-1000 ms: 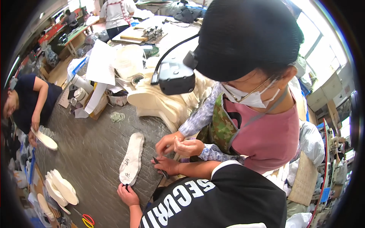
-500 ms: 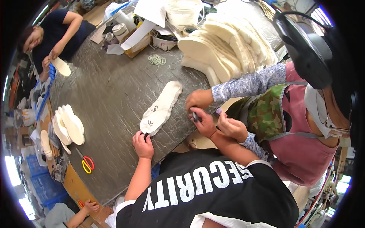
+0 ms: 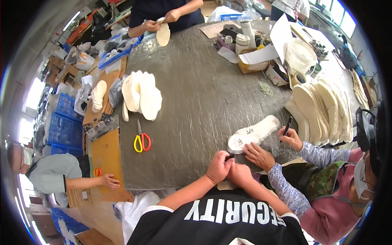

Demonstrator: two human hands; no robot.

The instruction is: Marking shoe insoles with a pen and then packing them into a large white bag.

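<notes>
A white fleecy insole (image 3: 255, 132) with black handwriting lies on the dark table near its right front edge. Just below its heel end, my two hands meet at the table edge. My left hand (image 3: 218, 168) is closed on a small black object (image 3: 230, 157), only partly visible. Pressed against it is my right hand (image 3: 240, 174), fingers curled and mostly hidden, so its contents cannot be made out. At my right, a co-worker's hand (image 3: 258, 157) rests flat at the insole's edge, and their other hand (image 3: 290, 139) holds a black marker (image 3: 288, 126).
A tall row of insoles (image 3: 320, 108) stands far right; another pile (image 3: 141, 96) lies left. Scissors (image 3: 141, 138) with red and yellow handles lie below that pile. Rubber bands (image 3: 264, 88) and a white bucket (image 3: 300, 57) are farther back. Other people work across the table and at left.
The view has swung left. My hands have come together, away from the insole. The black marker is now in the co-worker's hand, and the co-worker's other hand has come down on the insole.
</notes>
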